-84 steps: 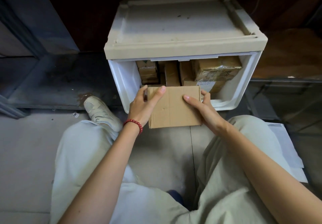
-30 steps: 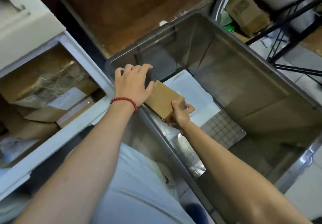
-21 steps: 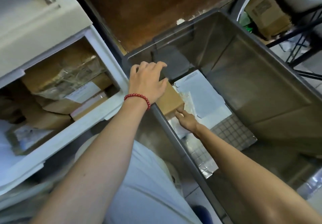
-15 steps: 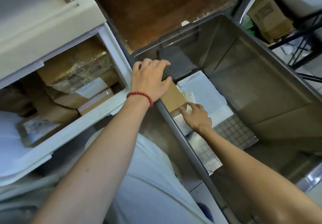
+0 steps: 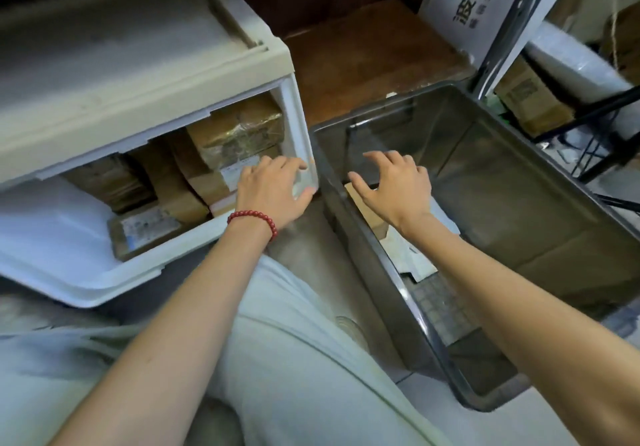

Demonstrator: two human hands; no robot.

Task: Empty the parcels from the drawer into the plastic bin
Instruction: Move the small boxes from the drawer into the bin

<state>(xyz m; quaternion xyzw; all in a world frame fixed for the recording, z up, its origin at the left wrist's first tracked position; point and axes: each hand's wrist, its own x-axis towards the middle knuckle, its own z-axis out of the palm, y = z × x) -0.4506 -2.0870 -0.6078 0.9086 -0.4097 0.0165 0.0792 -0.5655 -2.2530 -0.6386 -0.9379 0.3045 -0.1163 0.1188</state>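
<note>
Drawer (image 5: 298,123) corner: left hand (image 5: 273,193); above bin (image 5: 512,203): right hand (image 5: 398,189).

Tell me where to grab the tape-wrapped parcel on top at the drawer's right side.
Take the tape-wrapped parcel by its near edge, reaching in over the drawer front with the left hand, the closer one. Its back sits under the cabinet top and its right side hugs the drawer wall, so probably thumb on top, fingers under the front edge.

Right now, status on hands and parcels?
Left hand open at drawer corner, right hand open over plastic bin. One cardboard box binned; parcels left in drawer.
</note>
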